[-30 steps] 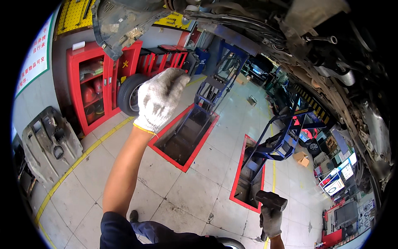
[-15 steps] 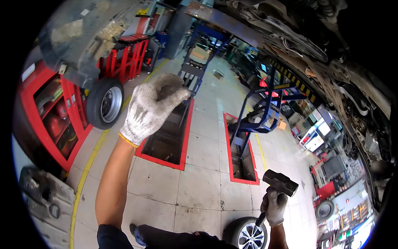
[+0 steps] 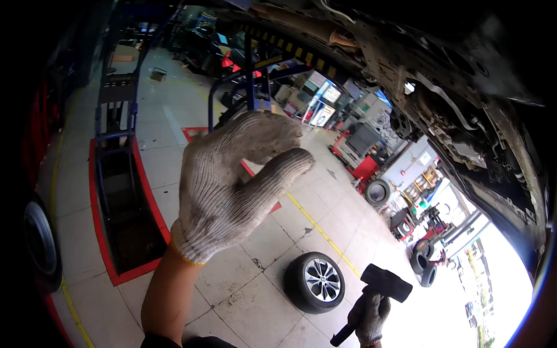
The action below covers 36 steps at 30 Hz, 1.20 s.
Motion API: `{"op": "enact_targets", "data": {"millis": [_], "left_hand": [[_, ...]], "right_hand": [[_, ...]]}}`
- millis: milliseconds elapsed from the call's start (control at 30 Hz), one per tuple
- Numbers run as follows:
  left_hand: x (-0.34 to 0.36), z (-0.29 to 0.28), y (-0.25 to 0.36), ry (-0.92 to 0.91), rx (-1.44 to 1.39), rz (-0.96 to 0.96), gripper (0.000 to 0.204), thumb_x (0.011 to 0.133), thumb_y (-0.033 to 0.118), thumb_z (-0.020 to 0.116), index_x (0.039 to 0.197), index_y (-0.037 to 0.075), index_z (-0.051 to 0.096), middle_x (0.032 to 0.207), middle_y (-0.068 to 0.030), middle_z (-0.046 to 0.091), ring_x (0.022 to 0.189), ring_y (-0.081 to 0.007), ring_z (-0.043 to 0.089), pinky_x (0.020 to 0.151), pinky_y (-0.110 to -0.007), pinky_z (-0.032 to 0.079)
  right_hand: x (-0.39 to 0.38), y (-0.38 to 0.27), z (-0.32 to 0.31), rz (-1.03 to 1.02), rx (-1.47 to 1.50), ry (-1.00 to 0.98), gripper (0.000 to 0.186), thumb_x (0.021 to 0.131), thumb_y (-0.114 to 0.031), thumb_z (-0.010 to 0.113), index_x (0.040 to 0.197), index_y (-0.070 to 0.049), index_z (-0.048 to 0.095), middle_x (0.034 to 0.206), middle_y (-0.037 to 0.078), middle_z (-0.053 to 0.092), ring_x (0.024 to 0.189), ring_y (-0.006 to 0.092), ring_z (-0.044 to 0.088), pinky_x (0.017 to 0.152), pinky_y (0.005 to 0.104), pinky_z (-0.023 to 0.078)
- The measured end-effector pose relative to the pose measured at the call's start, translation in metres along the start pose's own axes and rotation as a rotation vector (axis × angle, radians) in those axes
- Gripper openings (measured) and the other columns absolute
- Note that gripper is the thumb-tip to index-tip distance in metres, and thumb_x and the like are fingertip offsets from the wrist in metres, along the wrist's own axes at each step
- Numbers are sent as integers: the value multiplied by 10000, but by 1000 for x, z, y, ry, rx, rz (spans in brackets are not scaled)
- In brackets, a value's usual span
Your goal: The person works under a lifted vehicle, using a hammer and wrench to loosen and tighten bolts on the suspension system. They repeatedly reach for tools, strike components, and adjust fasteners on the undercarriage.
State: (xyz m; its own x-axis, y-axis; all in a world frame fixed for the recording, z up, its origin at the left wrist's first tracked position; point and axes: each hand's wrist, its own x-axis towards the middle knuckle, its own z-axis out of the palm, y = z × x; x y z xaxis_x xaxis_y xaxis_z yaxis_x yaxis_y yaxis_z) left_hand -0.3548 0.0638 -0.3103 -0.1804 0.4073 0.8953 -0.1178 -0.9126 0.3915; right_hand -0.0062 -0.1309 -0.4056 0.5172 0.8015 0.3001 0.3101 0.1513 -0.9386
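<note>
My left hand (image 3: 238, 180), in a whitish knitted work glove, is raised in front of me below the underside of a lifted car (image 3: 400, 69). Its fingers are curved and the thumb stands apart from them; nothing shows between them. Lower at the right, my right hand (image 3: 369, 316), also gloved, grips a club hammer (image 3: 387, 283) close below its dark, blocky head. The end of the handle sticks out toward the lower left. On the floor beside the hammer lies a car wheel (image 3: 316, 282) with a silver spoked rim.
A red-edged floor pit (image 3: 130, 217) lies to the left, with a blue frame (image 3: 117, 107) standing at its far end. Another blue stand (image 3: 252, 75) is partly behind my left hand. A second wheel (image 3: 40, 246) is at the far left. Loose tyres (image 3: 423, 264) sit at the right.
My view has swung to the right. My left hand now looks larger and nearer, with a wider gap between thumb and fingers. The right hand still grips the hammer; the floor wheel shows whole.
</note>
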Motion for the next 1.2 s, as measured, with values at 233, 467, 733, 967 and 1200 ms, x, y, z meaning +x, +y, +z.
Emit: {"op": "enact_targets", "data": {"millis": [233, 467, 733, 967, 1200], "left_hand": [[10, 12, -91, -79, -251, -82, 304, 838, 60, 847, 1108, -17, 732, 1028, -130, 770, 915, -203, 765, 794, -325, 638], [91, 40, -96, -294, -503, 204, 474, 867, 335, 858, 1178, 13, 702, 1127, -155, 750, 1036, -259, 744, 857, -372, 618], [155, 69, -62, -167, -708, 532, 619, 869, 336, 832, 1335, 28, 565, 1175, -162, 675, 1077, -313, 660, 930, -442, 538], [174, 112, 32, -43, -674, 691, 905, 791, 440, 867, 1505, 46, 475, 1382, -192, 598, 1261, -371, 590, 1057, -488, 502], [213, 131, 61, -22, -443, 1198, 623, 972, 470, 700, 1468, 125, 545, 1276, -152, 671, 1089, -291, 697, 932, -429, 603]], "right_hand": [[-17, -61, 55, 7, -141, 292, 375, 1084, -387, 550, 1063, -13, 563, 568, 5, 507, 396, 101, 475, 373, 244, 373], [-89, -102, 114, -55, 227, 665, 299, 1099, -269, 545, 1275, -29, 568, 700, -52, 511, 507, 31, 475, 394, 198, 381], [-153, -101, 173, -192, -235, 1079, 255, 1088, -258, 535, 1060, -8, 577, 605, -3, 503, 410, 92, 476, 366, 243, 351], [-174, -210, 237, -628, -436, 1152, 363, 1105, -405, 476, 1109, -50, 549, 666, 17, 529, 452, 110, 490, 410, 273, 425], [-142, -275, 243, -1008, -291, 914, 481, 1124, -518, 323, 1097, -84, 530, 635, 15, 494, 399, 106, 453, 344, 261, 415]]}}
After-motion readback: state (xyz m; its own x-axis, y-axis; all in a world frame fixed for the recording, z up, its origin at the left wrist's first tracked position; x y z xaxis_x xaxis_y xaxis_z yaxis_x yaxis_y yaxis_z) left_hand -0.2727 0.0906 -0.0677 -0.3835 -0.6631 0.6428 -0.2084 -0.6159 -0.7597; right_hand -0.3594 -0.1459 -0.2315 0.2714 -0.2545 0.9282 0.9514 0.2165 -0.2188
